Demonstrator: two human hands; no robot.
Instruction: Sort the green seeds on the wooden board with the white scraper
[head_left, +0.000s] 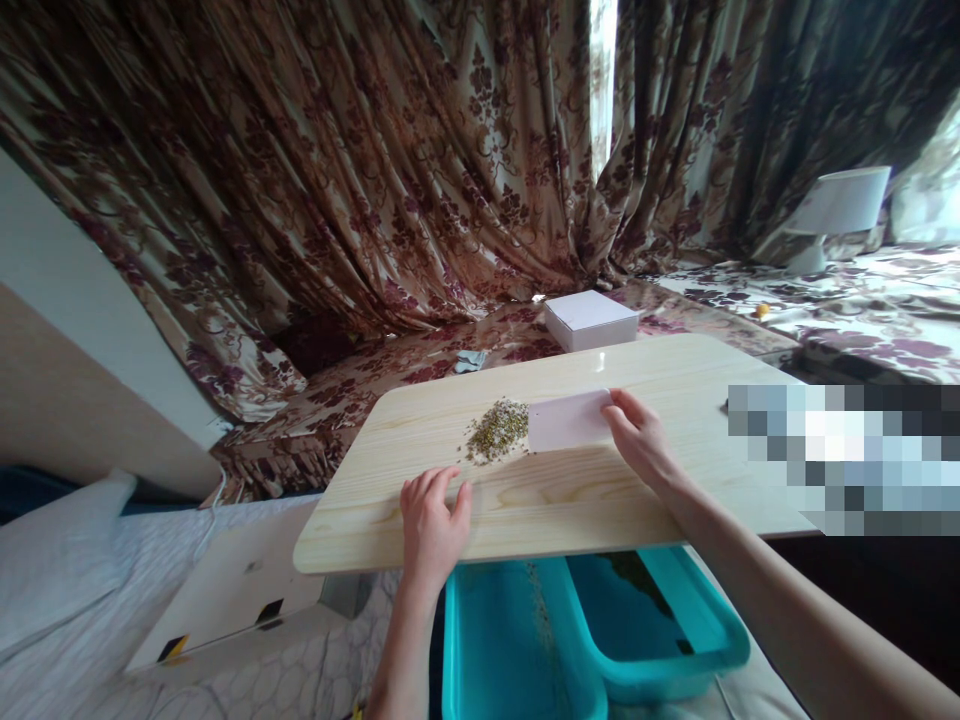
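My right hand (637, 432) pinches the right end of a white card (568, 421), thumb on the near side. The card's left edge meets a loose pile of small green and pale grains (498, 430), which look like seeds or beans. A few of them lie scattered around the pile's edge. Close to the table's front edge, my left hand (433, 518) rests on the wooden tabletop (360, 500) with its fingers and thumb apart and nothing in it. It sits just in front and left of the pile.
Below the table's front edge stand two turquoise tubs, the left tub (495, 650) and the right tub (716, 625); the right one holds something dark. A white box (591, 318) lies beyond the table. A lamp (840, 205) stands far right, and a flat white carton (225, 580) lies left.
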